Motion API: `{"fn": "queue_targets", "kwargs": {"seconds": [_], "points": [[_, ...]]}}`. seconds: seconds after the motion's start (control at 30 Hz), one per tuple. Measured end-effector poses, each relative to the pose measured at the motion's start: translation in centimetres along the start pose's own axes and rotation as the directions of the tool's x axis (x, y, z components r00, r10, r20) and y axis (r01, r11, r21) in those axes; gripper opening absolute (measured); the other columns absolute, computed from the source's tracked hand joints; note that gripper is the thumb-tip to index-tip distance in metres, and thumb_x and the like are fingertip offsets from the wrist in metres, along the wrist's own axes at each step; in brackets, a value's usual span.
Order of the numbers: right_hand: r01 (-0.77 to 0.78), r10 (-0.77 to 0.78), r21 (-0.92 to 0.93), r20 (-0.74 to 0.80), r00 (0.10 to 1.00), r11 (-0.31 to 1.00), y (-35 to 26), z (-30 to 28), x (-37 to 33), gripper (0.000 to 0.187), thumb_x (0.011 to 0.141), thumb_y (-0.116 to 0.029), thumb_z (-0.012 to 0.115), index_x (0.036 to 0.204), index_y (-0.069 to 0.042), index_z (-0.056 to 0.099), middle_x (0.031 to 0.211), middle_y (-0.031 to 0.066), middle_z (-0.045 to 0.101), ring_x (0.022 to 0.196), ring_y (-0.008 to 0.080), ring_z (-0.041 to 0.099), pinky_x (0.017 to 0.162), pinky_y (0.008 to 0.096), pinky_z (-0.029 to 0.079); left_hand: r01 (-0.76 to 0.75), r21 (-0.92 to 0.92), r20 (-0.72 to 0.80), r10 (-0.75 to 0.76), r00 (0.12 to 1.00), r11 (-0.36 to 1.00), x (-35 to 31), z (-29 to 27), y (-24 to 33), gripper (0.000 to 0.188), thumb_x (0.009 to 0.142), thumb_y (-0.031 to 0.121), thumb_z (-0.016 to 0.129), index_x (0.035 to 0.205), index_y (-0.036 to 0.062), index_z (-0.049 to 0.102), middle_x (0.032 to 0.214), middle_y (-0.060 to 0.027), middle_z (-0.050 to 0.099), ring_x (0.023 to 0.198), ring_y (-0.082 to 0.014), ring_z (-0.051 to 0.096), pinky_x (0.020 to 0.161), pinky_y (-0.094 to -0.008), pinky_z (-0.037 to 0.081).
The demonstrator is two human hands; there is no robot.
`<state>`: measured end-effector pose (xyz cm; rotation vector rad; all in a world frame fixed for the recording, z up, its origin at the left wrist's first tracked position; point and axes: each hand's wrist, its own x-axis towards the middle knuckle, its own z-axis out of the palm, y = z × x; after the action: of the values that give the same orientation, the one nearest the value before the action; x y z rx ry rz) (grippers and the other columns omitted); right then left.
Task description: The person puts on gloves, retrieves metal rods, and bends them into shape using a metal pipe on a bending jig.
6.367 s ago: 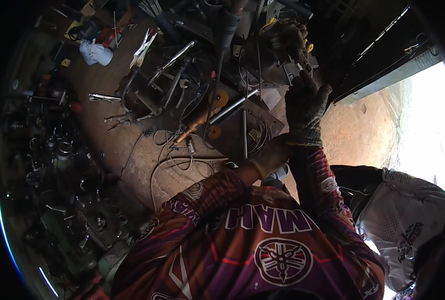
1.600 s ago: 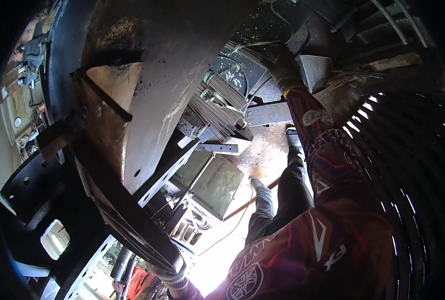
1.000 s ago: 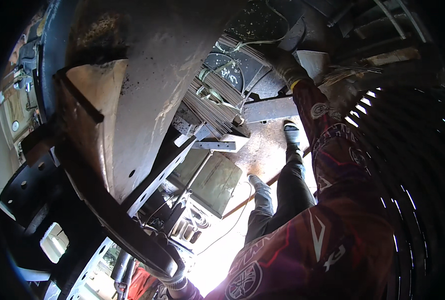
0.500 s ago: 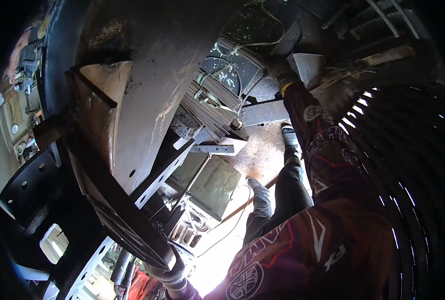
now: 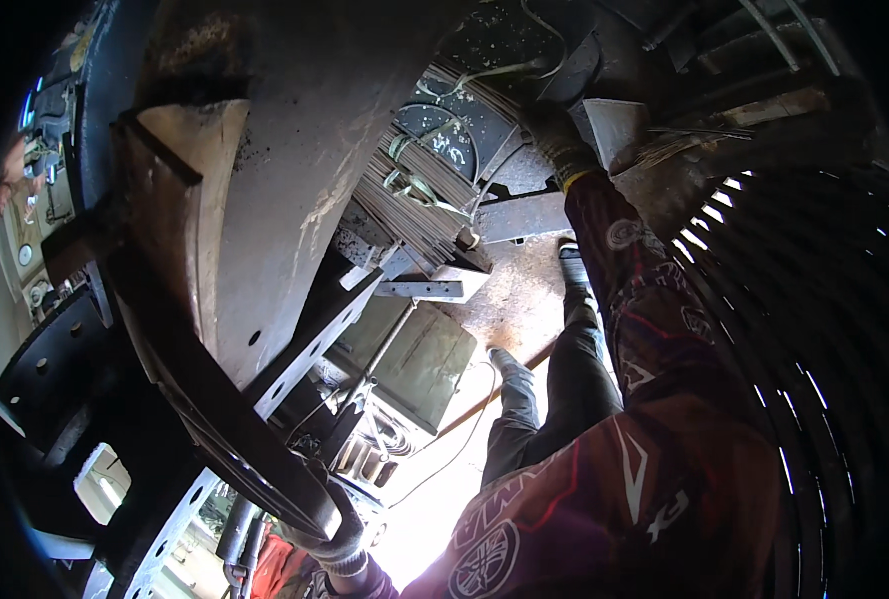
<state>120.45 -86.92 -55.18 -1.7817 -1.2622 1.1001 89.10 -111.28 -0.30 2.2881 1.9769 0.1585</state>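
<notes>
A worker's gloved L hand [image 5: 332,542] is gripping the low end of a dark metal bar [image 5: 227,424] in the lower L of frame, the bar slanting toward upper L alongside a big metal sheet [image 5: 310,140]. The gloved R hand [image 5: 556,138], upper ctr-R, is resting just beside a bundle of thin rods [image 5: 415,190]; shadow is hiding its fingers, so we can't tell if it's open or closed. Judging risk: a slipping L grip could be sending the bar's edge into the glove; a blind tug, w/ poor light, could be sliding rods toward a foot [image 5: 570,265], R of ctr.
</notes>
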Motion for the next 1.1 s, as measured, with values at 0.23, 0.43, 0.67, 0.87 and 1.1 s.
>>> {"fn": "queue_targets", "kwargs": {"seconds": [0.23,0.43,0.67,0.87,1.1], "points": [[-0.373,0.328,0.137,0.269,0.906,0.918,-1.9,-0.5,-0.8,0.041,0.094,-0.043,0.062,0.092,-0.003,0.072,0.082,0.0081,0.071,0.075,0.0224,0.067,0.065,0.0421,0.051,-0.033,0.197,-0.003,0.034,0.999,0.980,-1.1,-0.3,-0.4,0.023,0.089,-0.004,0.054,0.108,-0.0054,0.067,0.098,-0.0186,0.072,0.088,-0.0315,0.069,0.079,-0.0395,0.057],[-0.558,0.496,0.114,0.339,0.799,0.822,-0.1,-1.5,0.8,0.046,0.093,-0.046,0.062,0.108,-0.004,0.069,0.091,0.0090,0.071,0.079,0.0252,0.068,0.066,0.0449,0.053,-0.098,0.150,0.036,0.093,0.995,0.984,-1.1,-0.5,-1.1,0.024,0.091,0.000,0.054,0.110,-0.0047,0.067,0.102,-0.0184,0.071,0.094,-0.0308,0.067,0.084,-0.0403,0.056],[-0.086,0.104,-0.108,0.182,0.978,0.990,0.6,-1.3,-1.1,0.052,0.094,-0.049,0.059,0.124,-0.006,0.064,0.108,0.0121,0.071,0.095,0.0325,0.069,0.082,0.0456,0.054,-0.175,0.340,0.113,0.145,0.983,0.924,-2.0,-0.6,-1.5,0.024,0.091,0.002,0.054,0.110,-0.0044,0.066,0.104,-0.0177,0.068,0.094,-0.0305,0.065,0.084,-0.0405,0.054],[-0.041,0.116,-0.346,0.200,0.973,0.937,-1.0,-2.3,0.4,0.049,0.097,-0.045,0.053,0.125,-0.007,0.064,0.113,0.0162,0.069,0.102,0.0348,0.067,0.088,0.0454,0.053,-0.213,0.509,0.126,0.172,0.977,0.834,-2.4,-0.6,-1.6,0.023,0.091,0.001,0.054,0.111,-0.0034,0.064,0.103,-0.0175,0.068,0.093,-0.0304,0.064,0.084,-0.0409,0.054],[0.022,0.143,-0.531,0.267,0.953,0.847,-3.3,-2.0,2.4,0.046,0.100,-0.040,0.046,0.126,-0.007,0.063,0.119,0.0209,0.067,0.109,0.0374,0.065,0.095,0.0452,0.051,-0.176,0.248,0.133,0.147,0.980,0.953,-0.6,-0.6,-0.7,0.022,0.091,0.000,0.055,0.111,-0.0032,0.064,0.104,-0.0170,0.069,0.096,-0.0309,0.065,0.086,-0.0411,0.055]]}}
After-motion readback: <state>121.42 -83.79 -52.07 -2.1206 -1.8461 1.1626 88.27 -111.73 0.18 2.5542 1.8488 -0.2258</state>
